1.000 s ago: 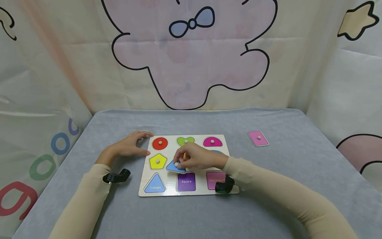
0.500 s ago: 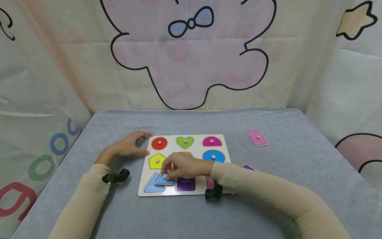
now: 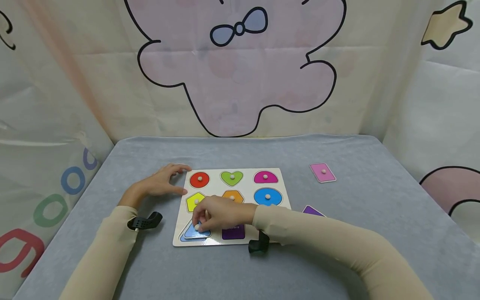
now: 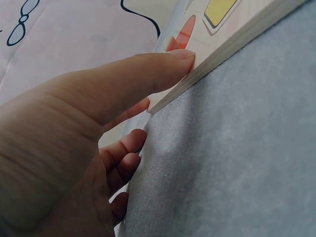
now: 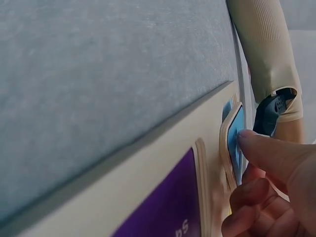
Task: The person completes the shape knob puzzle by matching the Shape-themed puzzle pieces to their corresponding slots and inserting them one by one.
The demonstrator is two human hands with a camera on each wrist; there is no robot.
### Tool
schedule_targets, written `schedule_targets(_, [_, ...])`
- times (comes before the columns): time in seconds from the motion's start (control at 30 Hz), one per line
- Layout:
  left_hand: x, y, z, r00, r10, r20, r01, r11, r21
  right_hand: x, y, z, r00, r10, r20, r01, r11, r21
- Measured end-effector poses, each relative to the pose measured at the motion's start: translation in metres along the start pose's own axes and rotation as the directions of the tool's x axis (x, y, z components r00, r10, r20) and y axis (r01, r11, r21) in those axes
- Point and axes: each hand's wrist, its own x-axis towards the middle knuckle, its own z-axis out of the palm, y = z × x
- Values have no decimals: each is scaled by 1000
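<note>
My right hand [image 3: 226, 210] pinches the knob of a blue triangle piece [image 3: 194, 234] over the lower left of a white wooden shape puzzle board [image 3: 216, 241]. Beneath that piece, the blue triangle recess is partly covered and the two do not quite line up. In the right wrist view the triangle piece [image 5: 235, 140] is tilted, its edge raised off the board. My left hand [image 3: 163, 181] rests at the board's upper left corner. In the left wrist view its extended thumb [image 4: 143, 74] touches the board's side edge [image 4: 217, 61], while the other fingers lie beyond the corner.
Several knobbed pieces sit in the board, among them a red circle [image 3: 199, 180], a green heart [image 3: 231, 178] and a blue oval [image 3: 268, 196]. A purple recess [image 3: 233, 232] shows bare. A pink piece [image 3: 323, 172] and a purple piece [image 3: 312, 211] lie on the grey cloth.
My right hand has carried the blue triangle piece left and toward me, from the board's middle to above the triangle recess. The left hand has stayed at the corner.
</note>
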Motion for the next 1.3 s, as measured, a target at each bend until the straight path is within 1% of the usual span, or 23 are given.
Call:
schedule_targets(0.17, [0,-1,0,1000,7,-4,-7,1000,8,2,-5,1,1000,5,9,-5,1000,-16])
schedule_targets(0.37, [0,0,-1,1000,17,-9,-16,1000,9,4,-6,3,1000,16,-6,-16,999,-32])
schedule_targets(0.47, [0,0,-1,1000,24,-6,-24,1000,3,6,-6,5,1000,23,-11,-24,1000,-21])
schedule_targets(0.6, [1,-2,-1,1000,19,0,-19,1000,-2,8,-5,7,1000,26,-2,-26,1000,-7])
schedule_targets(0.87, [1,-1,0,1000,20,-3,-20,1000,-1,11,-3,11,999,33,3,-33,999,-4])
schedule_targets(1.17, [1,0,-1,1000,29,0,-29,1000,5,10,-3,9,999,34,0,-34,999,22])
schedule_targets(1.3, [-1,0,-1,999,35,-2,-35,999,10,7,-4,9,999,34,-1,-34,998,57])
